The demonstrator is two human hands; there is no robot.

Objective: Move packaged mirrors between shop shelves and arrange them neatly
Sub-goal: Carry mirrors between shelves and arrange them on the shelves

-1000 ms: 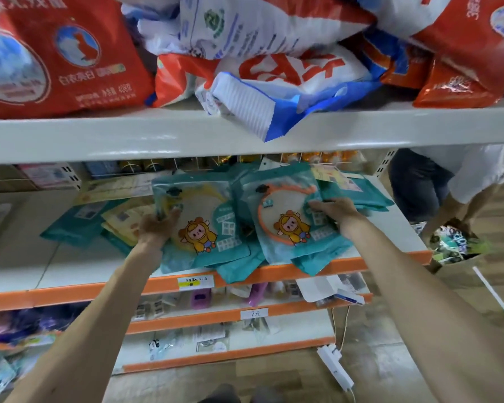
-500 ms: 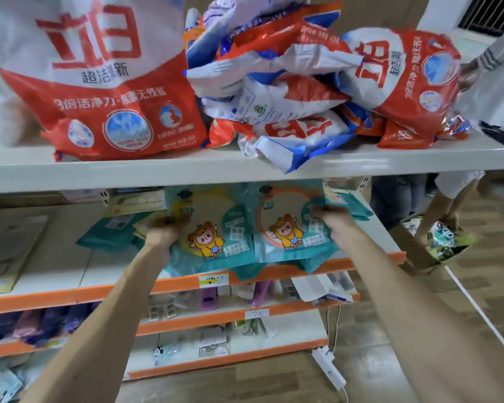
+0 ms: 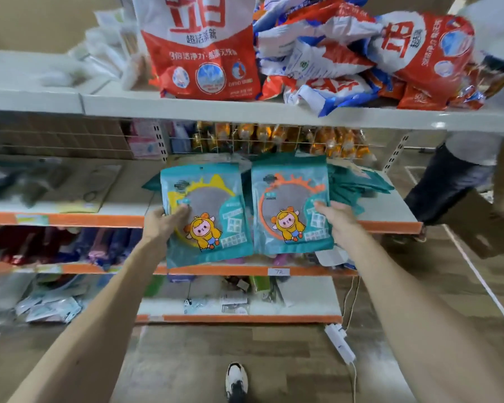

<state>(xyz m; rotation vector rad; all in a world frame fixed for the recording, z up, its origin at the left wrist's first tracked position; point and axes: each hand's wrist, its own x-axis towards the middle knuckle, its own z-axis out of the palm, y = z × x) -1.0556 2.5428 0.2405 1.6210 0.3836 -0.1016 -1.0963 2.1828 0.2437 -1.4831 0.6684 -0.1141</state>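
Two packaged mirrors held upright, one per hand, before the orange-edged shelf (image 3: 390, 226).
Left hand (image 3: 165, 221) pinches the teal plastic packet with yellow-rimmed mirror (image 3: 207, 228). Right hand (image 3: 336, 216) pinches the teal plastic packet with orange-rimmed mirror (image 3: 288, 196), just beside at 3 o'clock. Red-and-white detergent bag (image 3: 201, 48) at 12 o'clock reads "立白 超洁清新".

both arms show bare from forearm to wrist, and the left hand (image 3: 163, 225) and right hand (image 3: 336, 219) are bare too. one foot wears a white shoe (image 3: 237, 381) with black patches.
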